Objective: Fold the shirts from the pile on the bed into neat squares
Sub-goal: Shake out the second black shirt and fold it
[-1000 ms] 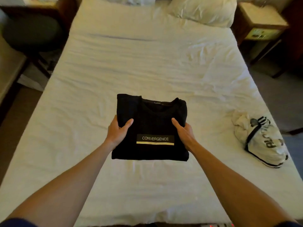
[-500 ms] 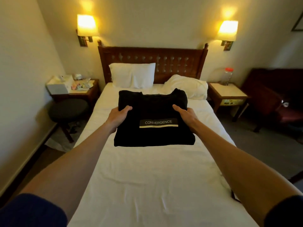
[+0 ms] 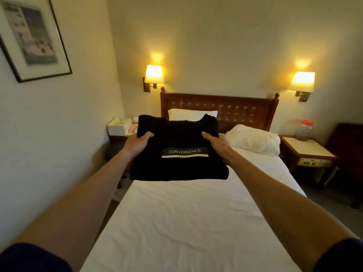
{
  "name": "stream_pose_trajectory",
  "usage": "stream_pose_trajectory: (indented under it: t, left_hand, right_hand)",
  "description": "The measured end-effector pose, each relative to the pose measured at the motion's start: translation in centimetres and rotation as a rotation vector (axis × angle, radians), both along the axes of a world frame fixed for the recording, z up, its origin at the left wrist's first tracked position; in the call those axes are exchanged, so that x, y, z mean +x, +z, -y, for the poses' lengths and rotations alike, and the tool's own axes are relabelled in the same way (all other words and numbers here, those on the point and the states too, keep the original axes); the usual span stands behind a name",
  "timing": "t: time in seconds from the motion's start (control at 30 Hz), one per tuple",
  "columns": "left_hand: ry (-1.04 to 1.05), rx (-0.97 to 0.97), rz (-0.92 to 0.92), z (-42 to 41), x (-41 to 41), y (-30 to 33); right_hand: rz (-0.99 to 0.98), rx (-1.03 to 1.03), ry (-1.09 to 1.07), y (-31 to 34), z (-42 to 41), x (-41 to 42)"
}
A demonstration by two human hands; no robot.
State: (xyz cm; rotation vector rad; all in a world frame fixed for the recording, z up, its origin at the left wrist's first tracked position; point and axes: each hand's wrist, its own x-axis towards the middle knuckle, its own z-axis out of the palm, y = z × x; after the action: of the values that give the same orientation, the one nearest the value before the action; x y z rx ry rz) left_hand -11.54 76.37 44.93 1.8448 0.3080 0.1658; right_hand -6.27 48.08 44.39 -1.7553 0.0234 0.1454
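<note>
A black shirt (image 3: 177,138), folded into a neat square with a "CONVERGENCE" label facing me, is held up in the air over the white bed (image 3: 188,222). My left hand (image 3: 137,143) grips its left edge, thumb on top. At the right edge my right hand (image 3: 214,143) holds it the same way, thumb over the fabric. Both arms are stretched forward. The fingers beneath the shirt are hidden. No other shirt is in view.
Two white pillows (image 3: 253,141) lie against the wooden headboard (image 3: 235,108). A nightstand (image 3: 308,152) with a jar stands at the right, another nightstand with a tissue box (image 3: 118,126) at the left. Two wall lamps are lit. A wall runs close on the left.
Both hands have lifted the folded black shirt off the bed and carried it up and forward. The view has tilted up, so the white bag at the bed's right edge is out of sight.
</note>
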Motion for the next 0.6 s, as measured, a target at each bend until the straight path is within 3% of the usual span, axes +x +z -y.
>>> stream_pose_trajectory:
  t: [0.27,0.6]
  left_hand:
    - [0.354,0.031,0.056,-19.7,-15.6,3.8]
    - [0.972,0.045,0.068,-40.1,-44.3,5.4]
  right_hand:
    - [0.052,0.064,0.329,3.0,-23.3,-6.6]
    - [0.041,0.134,0.914,4.4,-55.5,-24.1]
